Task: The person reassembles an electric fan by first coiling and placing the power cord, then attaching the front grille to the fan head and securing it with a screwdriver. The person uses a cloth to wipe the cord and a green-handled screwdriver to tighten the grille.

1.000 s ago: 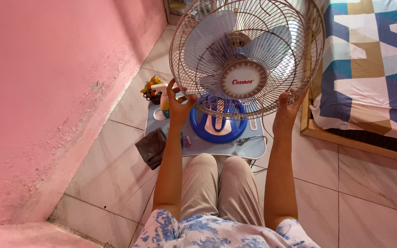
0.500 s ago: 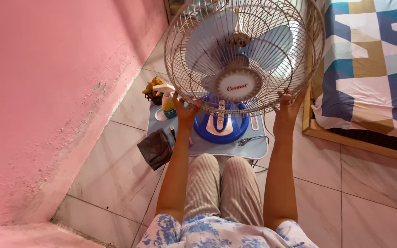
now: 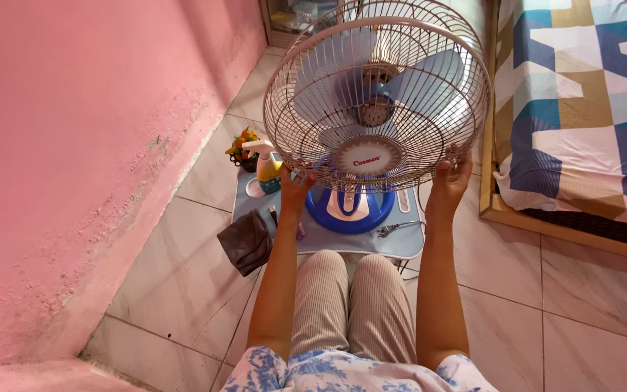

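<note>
A desk fan with a white wire front grille (image 3: 306, 87) and pale blue blades (image 3: 422, 76) stands on a round blue base (image 3: 322, 210) in front of my knees. My left hand (image 3: 295, 187) grips the grille's rim at its lower left. On the lower right side of the rim, my right hand (image 3: 450, 174) holds on as well. The fan rests on a light blue mat (image 3: 335, 239) on the tiled floor.
A pink wall (image 3: 74, 145) runs along the left. A spray bottle (image 3: 266, 163), a small pot of flowers (image 3: 243, 147) and a dark cloth (image 3: 247, 241) lie by the mat's left side. A bed with a patterned cover (image 3: 582, 109) stands at the right.
The grille has shifted slightly with both hands still gripping its rim; the view has moved a little, so the fan sits more central.
</note>
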